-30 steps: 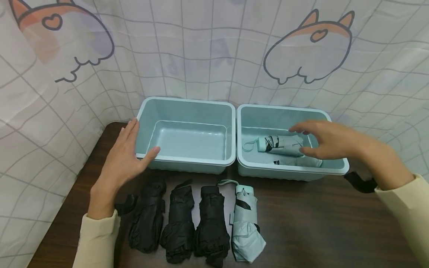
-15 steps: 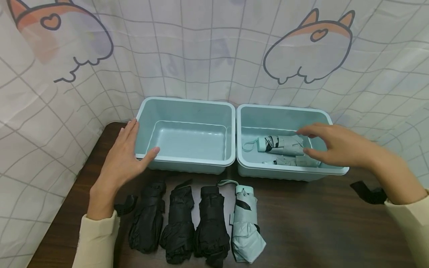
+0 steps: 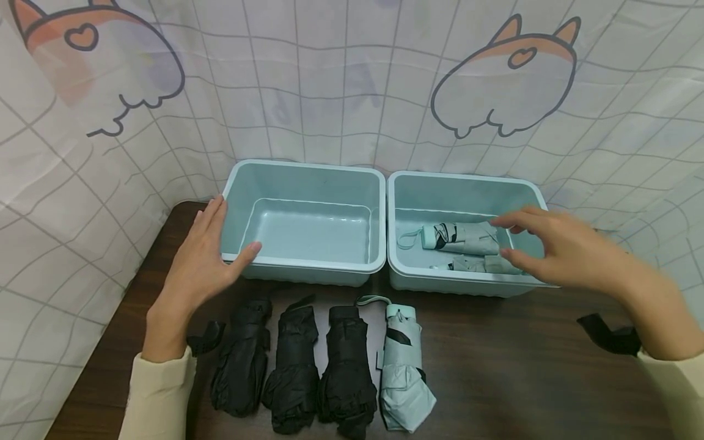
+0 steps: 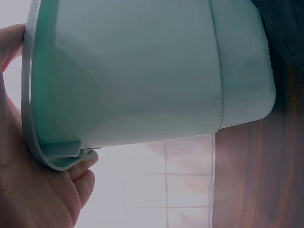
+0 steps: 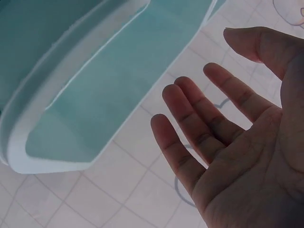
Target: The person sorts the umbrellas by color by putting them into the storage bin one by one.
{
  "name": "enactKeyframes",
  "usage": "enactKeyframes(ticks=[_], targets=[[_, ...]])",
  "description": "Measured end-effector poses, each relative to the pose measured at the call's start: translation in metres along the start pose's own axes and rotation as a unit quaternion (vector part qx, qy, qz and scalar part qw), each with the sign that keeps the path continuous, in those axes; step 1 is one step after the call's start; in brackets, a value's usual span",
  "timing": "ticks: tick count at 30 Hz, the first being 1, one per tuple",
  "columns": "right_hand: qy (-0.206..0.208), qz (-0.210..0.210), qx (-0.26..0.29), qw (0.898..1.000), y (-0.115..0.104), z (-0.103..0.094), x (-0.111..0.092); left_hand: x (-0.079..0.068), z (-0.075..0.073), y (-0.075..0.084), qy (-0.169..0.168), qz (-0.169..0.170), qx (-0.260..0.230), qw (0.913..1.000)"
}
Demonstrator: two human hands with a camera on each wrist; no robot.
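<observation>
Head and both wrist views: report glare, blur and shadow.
Head view: small glints on the left bin floor, right hand slightly soft-edged; left wrist view: the curtain looks washed out; right wrist view: that hand looks shadowed against the pale curtain.

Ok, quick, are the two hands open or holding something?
Left hand: open, touching the left box.
Right hand: open, holding nothing.

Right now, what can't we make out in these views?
Head: underside of the nearer pale umbrella, behind the front wall of the right bin.
Head: that bin's front right corner, behind the right hand.
Head: rest of the right sleeve, cut off by the picture edge.
Left wrist: dark thing, cut off at top right; too little to identify.
</observation>
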State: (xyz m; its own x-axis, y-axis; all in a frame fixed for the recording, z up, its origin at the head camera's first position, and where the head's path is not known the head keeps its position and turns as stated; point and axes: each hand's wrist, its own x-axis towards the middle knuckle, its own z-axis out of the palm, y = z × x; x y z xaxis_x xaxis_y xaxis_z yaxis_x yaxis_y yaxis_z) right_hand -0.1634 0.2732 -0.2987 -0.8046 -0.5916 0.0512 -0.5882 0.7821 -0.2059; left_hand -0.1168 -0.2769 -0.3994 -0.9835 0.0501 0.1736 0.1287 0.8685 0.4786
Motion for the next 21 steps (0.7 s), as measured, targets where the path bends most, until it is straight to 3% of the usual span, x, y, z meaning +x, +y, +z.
enactKeyframes(ticks=[7,21], targets=[[0.019,-0.02,0.01,1.0,-0.001,0.007,-0.005,0.0,0.0,0.0,0.002,-0.001,0.0,1.0],[0.059,0.004,0.038,0.998,-0.02,0.017,-0.02,0.0,0.0,0.0,0.002,0.0,-0.001,1.0]])
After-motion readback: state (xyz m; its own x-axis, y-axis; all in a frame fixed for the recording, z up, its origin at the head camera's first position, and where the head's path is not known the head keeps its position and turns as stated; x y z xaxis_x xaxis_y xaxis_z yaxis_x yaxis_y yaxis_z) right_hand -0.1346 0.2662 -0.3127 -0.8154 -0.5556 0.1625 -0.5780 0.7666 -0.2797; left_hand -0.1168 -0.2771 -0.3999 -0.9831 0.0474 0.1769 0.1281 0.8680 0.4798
